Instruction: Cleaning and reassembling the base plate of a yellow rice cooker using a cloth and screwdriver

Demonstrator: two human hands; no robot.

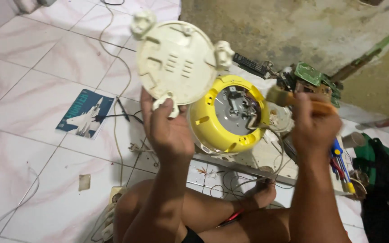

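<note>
step: person holds the detached cream round base plate (176, 60) up off the yellow appliance body (226, 114); paintbrush (289, 100) poised at the open underside, likely for dusting the internals.
how to do it well: judged, keep plate lifted well away so bristles reach the metal plate and wiring inside; light strokes, avoid snagging the thin wires; steady the yellow body, it sits tilted on its side.
left hand (169, 130): raised, arm extended forward from the knee, fingers clenched on the plate's lower edge near a foot tab, plate face toward camera.
right hand (314, 123): raised at similar height, fingers wrapped round the brush handle, bristles pointing left, just beside the yellow rim; blurred.
yellow body location: on tiled floor (32, 103), between both hands.
</note>
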